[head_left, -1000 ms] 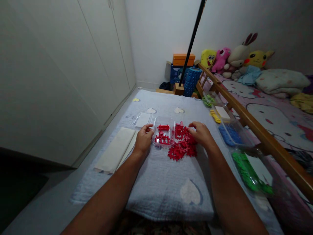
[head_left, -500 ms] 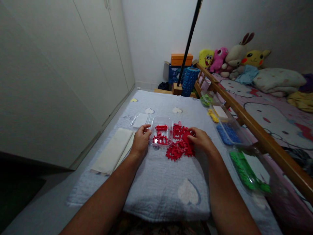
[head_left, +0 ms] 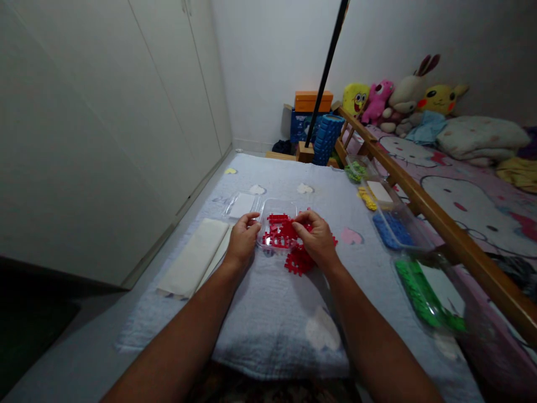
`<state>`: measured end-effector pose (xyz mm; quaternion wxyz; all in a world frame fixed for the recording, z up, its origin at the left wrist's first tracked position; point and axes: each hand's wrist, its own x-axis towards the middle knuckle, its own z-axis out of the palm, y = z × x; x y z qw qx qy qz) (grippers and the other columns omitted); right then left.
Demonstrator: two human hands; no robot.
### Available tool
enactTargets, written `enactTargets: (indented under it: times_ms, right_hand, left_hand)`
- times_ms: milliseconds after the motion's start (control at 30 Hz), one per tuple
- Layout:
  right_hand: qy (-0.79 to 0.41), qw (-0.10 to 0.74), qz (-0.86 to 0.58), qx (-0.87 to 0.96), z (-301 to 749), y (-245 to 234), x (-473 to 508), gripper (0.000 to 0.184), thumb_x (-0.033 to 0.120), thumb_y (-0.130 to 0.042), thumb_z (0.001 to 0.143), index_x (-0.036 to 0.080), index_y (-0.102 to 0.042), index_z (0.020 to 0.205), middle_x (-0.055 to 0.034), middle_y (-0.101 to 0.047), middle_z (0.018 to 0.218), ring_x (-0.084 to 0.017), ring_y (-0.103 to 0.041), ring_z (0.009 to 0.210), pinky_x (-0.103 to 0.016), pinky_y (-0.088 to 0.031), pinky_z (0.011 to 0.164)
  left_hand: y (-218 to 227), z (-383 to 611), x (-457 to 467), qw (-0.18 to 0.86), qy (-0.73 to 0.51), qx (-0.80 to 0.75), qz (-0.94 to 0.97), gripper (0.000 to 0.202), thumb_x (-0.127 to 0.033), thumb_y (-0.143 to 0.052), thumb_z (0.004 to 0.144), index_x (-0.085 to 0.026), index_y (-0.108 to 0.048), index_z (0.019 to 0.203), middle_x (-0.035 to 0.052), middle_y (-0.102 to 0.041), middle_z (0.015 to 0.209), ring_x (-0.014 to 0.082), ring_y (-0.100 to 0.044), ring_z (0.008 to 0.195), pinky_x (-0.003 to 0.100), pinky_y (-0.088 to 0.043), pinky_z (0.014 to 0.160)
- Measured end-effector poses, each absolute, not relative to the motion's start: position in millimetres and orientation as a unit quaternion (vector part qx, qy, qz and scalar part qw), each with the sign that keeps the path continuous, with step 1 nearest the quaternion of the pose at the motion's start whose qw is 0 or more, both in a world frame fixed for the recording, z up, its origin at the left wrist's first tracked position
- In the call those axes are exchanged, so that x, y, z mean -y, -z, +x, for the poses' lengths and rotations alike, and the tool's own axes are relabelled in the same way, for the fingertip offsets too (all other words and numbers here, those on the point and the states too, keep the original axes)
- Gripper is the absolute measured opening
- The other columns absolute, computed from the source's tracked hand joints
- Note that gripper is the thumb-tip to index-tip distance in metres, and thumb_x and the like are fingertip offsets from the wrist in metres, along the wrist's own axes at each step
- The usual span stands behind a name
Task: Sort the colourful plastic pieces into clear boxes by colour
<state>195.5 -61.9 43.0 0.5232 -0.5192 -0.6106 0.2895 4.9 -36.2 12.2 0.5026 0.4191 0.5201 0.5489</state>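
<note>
A clear plastic container (head_left: pixel 278 201) stands on the cloth in front of me, with several red interlocking toy pieces (head_left: pixel 277 218) inside. My left hand (head_left: pixel 242 238) grips its left wall between thumb and fingers. Over the container's right side, my right hand (head_left: pixel 318 239) pinches a red toy piece (head_left: pixel 287 228); whether there is more than one in the grip, I cannot tell. Beside the container lies a loose pile of red notched pieces (head_left: pixel 299 262), partly hidden under my right hand.
A clear lid with a white card (head_left: pixel 242 206) lies behind my left hand, and a folded cream cloth (head_left: pixel 195 257) to the left. Along the wooden bed rail (head_left: pixel 419 204) stand containers of green (head_left: pixel 419 291), blue (head_left: pixel 391 230), yellow (head_left: pixel 367 198) and lime pieces (head_left: pixel 356 172).
My right hand has moved left from the red pile to the container, carrying red toy material. The pile is smaller on its right side. My left hand stays at the container's wall.
</note>
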Motion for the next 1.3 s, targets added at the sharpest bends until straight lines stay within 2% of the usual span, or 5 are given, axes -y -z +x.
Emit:
enactTargets:
  times_ms: [433,633,800,967,1300]
  right_hand:
    - [-0.222,0.382,-0.548,0.710,160,-33,64,0.009,0.023,-0.062,0.094,0.024,-0.068,0.087,-0.0022,-0.076,0.101,-0.023,-0.065,0.104,-0.058,-0.016,0.120]
    - [-0.125,0.324,-0.555,0.755,161,-25,67,0.020,0.021,-0.059,0.096,0.028,-0.077,0.100,-0.0047,-0.073,0.127,-0.033,-0.045,0.137,-0.066,-0.010,0.119]
    - [-0.075,0.318,-0.577,0.748,188,-29,61,0.029,0.022,-0.052,0.098,0.027,-0.077,0.112,-0.0074,-0.067,0.135,-0.031,-0.046,0.134,-0.056,-0.026,0.116]
    - [-0.072,0.267,-0.648,0.710,246,-38,51,0.024,0.020,-0.052,0.095,0.019,-0.075,0.103,-0.0120,-0.068,0.108,-0.025,-0.059,0.107,-0.037,-0.042,0.100]
    - [-0.149,0.071,-0.709,0.685,279,-37,56,0.006,0.022,-0.069,0.083,0.019,-0.066,0.087,-0.0049,-0.069,0.088,-0.018,-0.060,0.079,-0.028,-0.036,0.068]
  left_hand:
    - [-8,2,35,0.505,-0.552,-0.509,0.426,0.043,-0.029,-0.067,0.068,-0.015,-0.066,0.109,-0.0047,-0.053,0.073,0.0093,-0.044,0.059,0.023,-0.035,0.056]
    - [-12,4,36,0.512,-0.556,-0.507,0.415,0.041,-0.027,-0.068,0.066,-0.015,-0.066,0.105,-0.0054,-0.053,0.070,0.0094,-0.043,0.058,0.023,-0.034,0.056]
    - [-15,5,37,0.513,-0.551,-0.511,0.414,0.041,-0.028,-0.067,0.066,-0.015,-0.065,0.105,-0.0056,-0.052,0.070,0.0096,-0.043,0.058,0.023,-0.034,0.056]
    - [-13,5,37,0.509,-0.548,-0.515,0.420,0.042,-0.029,-0.066,0.067,-0.015,-0.066,0.106,-0.0053,-0.052,0.071,0.0095,-0.043,0.058,0.023,-0.033,0.056]
    - [-14,5,37,0.510,-0.549,-0.516,0.416,0.042,-0.029,-0.067,0.066,-0.015,-0.065,0.106,-0.0058,-0.052,0.070,0.0091,-0.041,0.057,0.023,-0.031,0.055]
